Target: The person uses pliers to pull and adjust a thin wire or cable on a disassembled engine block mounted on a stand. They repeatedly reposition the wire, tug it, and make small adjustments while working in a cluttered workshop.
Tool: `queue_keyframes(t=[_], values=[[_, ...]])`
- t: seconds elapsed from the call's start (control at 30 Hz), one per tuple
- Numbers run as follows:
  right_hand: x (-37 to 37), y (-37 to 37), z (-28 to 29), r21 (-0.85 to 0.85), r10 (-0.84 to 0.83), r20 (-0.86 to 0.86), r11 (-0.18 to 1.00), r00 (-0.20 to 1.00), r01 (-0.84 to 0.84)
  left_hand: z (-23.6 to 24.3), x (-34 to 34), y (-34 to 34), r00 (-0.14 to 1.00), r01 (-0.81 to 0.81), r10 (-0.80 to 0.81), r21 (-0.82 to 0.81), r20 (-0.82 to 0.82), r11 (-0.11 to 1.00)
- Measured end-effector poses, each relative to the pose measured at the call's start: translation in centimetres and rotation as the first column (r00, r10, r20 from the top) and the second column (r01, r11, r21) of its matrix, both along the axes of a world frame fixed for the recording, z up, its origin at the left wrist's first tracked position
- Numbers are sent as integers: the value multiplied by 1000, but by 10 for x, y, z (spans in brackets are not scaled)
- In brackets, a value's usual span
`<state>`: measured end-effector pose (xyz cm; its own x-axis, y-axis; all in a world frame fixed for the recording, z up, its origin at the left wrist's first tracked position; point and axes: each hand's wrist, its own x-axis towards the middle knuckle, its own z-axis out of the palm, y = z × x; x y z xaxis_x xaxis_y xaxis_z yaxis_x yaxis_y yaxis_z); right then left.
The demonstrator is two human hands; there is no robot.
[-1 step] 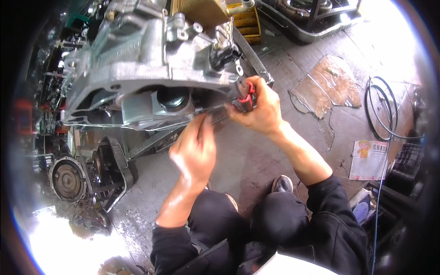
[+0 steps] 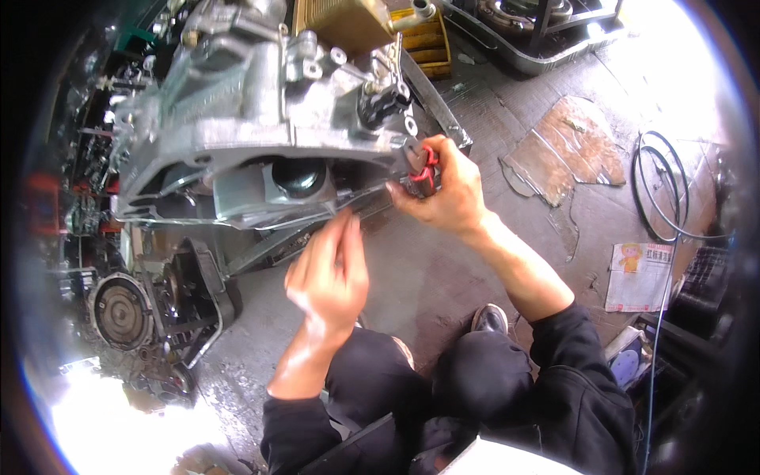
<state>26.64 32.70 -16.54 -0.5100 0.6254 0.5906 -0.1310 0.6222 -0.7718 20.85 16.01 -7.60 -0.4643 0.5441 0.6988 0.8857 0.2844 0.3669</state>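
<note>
A large grey metal gearbox housing (image 2: 229, 103) fills the upper left, its open lower side toward me. Inside the opening sits a pale block with a shiny black round cap (image 2: 298, 177). At the housing's right corner, my right hand (image 2: 451, 190) is closed around pliers with red handles (image 2: 427, 168); their dark jaws reach to the housing edge. Just below the housing's lower rim is my left hand (image 2: 328, 273), thumb and fingers pinched together and pointing up. Whatever lies between those fingertips, if anything, is too small to make out.
A metal stand (image 2: 435, 103) runs under the housing. A yellow crate (image 2: 427, 47) stands behind it. Torn cardboard (image 2: 566, 150), a coiled black hose (image 2: 661, 190) and a printed sheet (image 2: 637, 277) lie on the right. A round plate-like part (image 2: 120, 310) is at lower left.
My left hand has moved slightly down and to the left, away from the housing rim. My right hand and the pliers have hardly moved.
</note>
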Motion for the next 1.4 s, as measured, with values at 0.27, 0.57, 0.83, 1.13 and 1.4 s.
queue_keyframes(t=[0.27,0.57,0.83,1.13,1.4], values=[[-5,2,-6,65,26,-177,998,984,-15,59,-7,35,969,-122,-111,-822,-219,556],[-11,1,-12,40,56,-221,998,974,-48,32,-16,51,970,129,-241,-764,-35,632],[-11,2,-11,62,42,-267,998,963,-26,21,-6,57,988,-68,-49,-701,-145,710],[-12,6,-13,63,90,-274,995,957,-76,13,-4,60,990,-107,11,-708,-139,698],[-7,9,-10,-1,154,-257,987,954,-160,22,6,69,631,-76,470,-554,617,829]])
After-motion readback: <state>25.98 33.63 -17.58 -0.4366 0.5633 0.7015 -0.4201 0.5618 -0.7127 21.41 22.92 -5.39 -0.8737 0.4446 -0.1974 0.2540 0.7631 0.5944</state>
